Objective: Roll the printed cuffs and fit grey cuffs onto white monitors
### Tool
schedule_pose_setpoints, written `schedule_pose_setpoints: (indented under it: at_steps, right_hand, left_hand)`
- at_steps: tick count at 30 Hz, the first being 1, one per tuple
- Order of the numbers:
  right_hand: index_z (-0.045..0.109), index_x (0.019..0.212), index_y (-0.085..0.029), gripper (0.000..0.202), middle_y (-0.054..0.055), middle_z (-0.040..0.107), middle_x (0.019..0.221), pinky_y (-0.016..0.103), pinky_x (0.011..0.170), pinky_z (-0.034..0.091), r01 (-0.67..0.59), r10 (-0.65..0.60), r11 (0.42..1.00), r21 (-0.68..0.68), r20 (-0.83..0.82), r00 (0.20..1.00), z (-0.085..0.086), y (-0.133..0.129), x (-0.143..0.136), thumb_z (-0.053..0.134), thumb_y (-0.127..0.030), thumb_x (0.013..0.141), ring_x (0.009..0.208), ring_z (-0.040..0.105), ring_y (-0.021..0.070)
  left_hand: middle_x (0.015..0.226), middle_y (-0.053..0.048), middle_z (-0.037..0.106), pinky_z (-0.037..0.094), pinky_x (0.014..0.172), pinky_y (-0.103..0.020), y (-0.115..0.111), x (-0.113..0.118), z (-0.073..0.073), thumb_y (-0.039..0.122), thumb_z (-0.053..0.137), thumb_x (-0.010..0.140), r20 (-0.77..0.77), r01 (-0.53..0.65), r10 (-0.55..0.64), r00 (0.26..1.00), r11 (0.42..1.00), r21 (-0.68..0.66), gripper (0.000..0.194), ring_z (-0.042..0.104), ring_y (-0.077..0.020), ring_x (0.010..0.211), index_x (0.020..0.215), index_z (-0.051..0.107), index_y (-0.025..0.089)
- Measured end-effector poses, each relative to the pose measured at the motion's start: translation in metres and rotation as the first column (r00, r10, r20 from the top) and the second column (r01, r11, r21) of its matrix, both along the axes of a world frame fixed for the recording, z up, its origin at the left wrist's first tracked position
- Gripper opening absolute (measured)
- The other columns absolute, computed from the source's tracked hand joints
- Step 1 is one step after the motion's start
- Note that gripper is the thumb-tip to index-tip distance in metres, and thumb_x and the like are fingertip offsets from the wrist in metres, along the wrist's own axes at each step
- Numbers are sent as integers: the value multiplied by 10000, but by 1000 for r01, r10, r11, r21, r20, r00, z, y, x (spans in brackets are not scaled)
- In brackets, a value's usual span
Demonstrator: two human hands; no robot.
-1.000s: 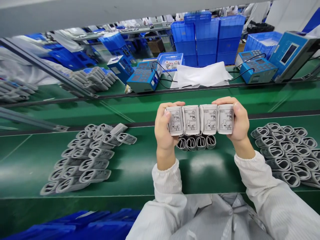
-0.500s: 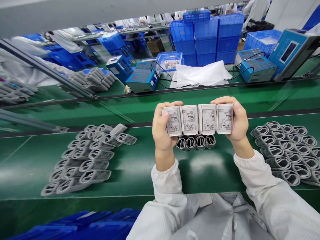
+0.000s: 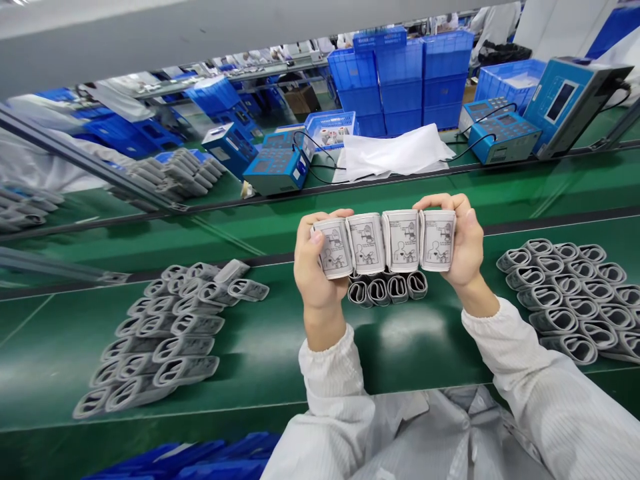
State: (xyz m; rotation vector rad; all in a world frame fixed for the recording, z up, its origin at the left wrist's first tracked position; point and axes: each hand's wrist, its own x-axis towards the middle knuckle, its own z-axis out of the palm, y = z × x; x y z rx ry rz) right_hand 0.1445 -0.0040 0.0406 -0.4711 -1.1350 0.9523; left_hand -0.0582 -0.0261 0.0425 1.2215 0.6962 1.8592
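Note:
Between my two hands is a row of several rolled grey wrist cuffs (image 3: 367, 241), held up side by side above the green bench. Their printed faces, with drawings of a hand and an upper body, are turned toward me. My left hand (image 3: 317, 267) grips the left end, its thumb on the front of the end cuff. At the other end my right hand (image 3: 463, 243) presses the row from the right, fingers over the top. Just below and behind the held row, a short line of rolled cuffs (image 3: 388, 290) stands on the bench, partly hidden.
Stacked rolled cuffs (image 3: 173, 327) lie to the left, and another stack (image 3: 575, 297) to the right. Across the back ledge are blue testers (image 3: 277, 163), a white sheet (image 3: 395, 152) and a taller blue device (image 3: 565, 103). Blue crates (image 3: 400, 80) rise beyond. A metal rail (image 3: 100, 160) slants at left.
The camera view has tilted and shifted slightly, so the scene sits a little further left. Both hands keep their hold on the row of cuffs, which leans slightly more at its left end.

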Motion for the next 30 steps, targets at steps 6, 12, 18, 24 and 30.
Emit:
schedule_pose_setpoints:
  at_steps: [6,12,18,24,30]
  right_hand:
    - [427,889,-291,525,37,687,1012,423,855,582,-46,48,999,25,-85,995,2,-2,-2,534,-783,1034,898,649,224]
    - [456,875,-288,545,40,708,1000,431,822,574,-67,67,998,-1,-117,991,2,-1,-2,571,-802,1018,887,643,235]
    - [487,882,-286,527,46,742,1033,437,833,587,-73,75,997,19,-141,987,2,-2,-2,592,-782,1028,901,664,236]
    - [466,883,-287,559,37,764,1023,429,813,598,-109,107,994,-5,-157,982,6,-5,-4,597,-815,1011,864,682,223]
    - [453,864,-289,572,32,746,988,429,800,590,-97,95,995,-9,-148,984,5,-5,-4,597,-824,1002,847,663,223]
  left_hand:
    - [1165,-82,837,623,847,-366,1,-1,-1,463,714,1013,69,50,-52,996,998,27,236,766,-239,975,1058,694,233]
    - [1095,-59,852,640,811,-367,0,2,4,469,795,921,90,23,-22,996,1000,-12,221,774,-250,945,983,740,264]
    - [1087,-51,860,655,812,-373,-2,3,6,479,818,890,84,10,-7,996,999,-37,226,784,-257,956,969,757,277]
    - [1163,-20,846,671,854,-436,0,-1,0,546,777,960,-14,-2,1,1000,1000,-13,221,790,-275,978,1035,737,342]
    - [1121,-38,856,651,814,-416,-2,2,5,514,783,925,42,-4,6,999,999,-42,200,766,-271,947,982,766,323]
